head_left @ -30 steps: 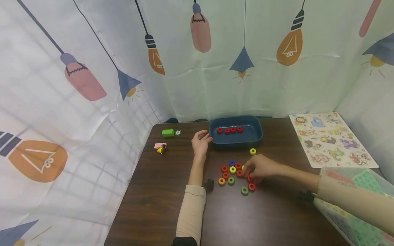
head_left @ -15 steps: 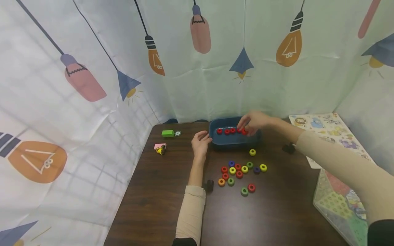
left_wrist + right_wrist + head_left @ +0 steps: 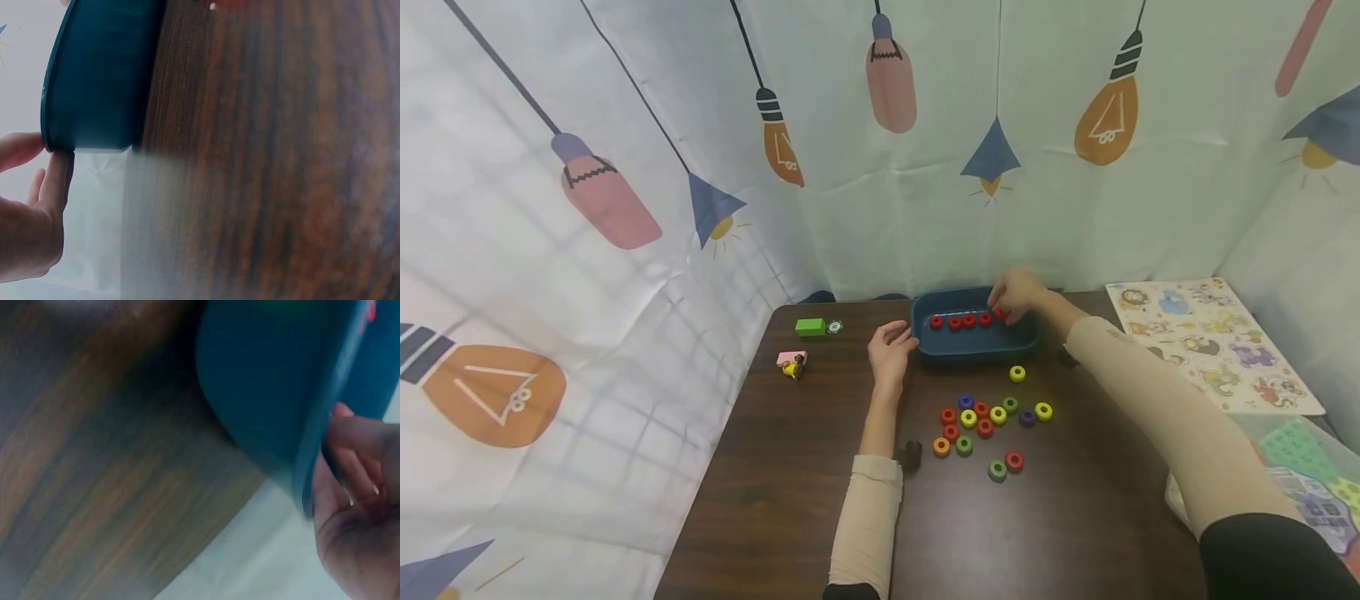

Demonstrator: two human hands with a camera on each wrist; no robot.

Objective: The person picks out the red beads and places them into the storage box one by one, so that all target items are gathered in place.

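Observation:
A dark blue tray (image 3: 976, 342) stands at the far side of the table, with several small red rings (image 3: 969, 320) in a row inside. My left hand (image 3: 890, 358) is at its left end. In the left wrist view, the thumb and fingers of that hand (image 3: 31, 231) touch the tray's outer end near the rim. Over the tray's right end, my right hand (image 3: 1021, 295) pinches another red ring (image 3: 1000, 314), partly covered by the fingers. In the right wrist view, the curled fingers of the right hand (image 3: 356, 506) reach past the tray rim (image 3: 312, 444); the ring is hidden there.
Several loose rings lie before the tray, among them a yellow ring (image 3: 1017, 374), an orange ring (image 3: 942, 447) and a green ring (image 3: 997, 470). A green block (image 3: 810, 327) and a small yellow figure (image 3: 792, 367) are at left. An animal picture board (image 3: 1210, 333) lies at right.
My right hand has gone from the loose rings to the tray, carrying a red ring, then shifted slightly right within the tray. The left hand has stayed at the tray's left end.

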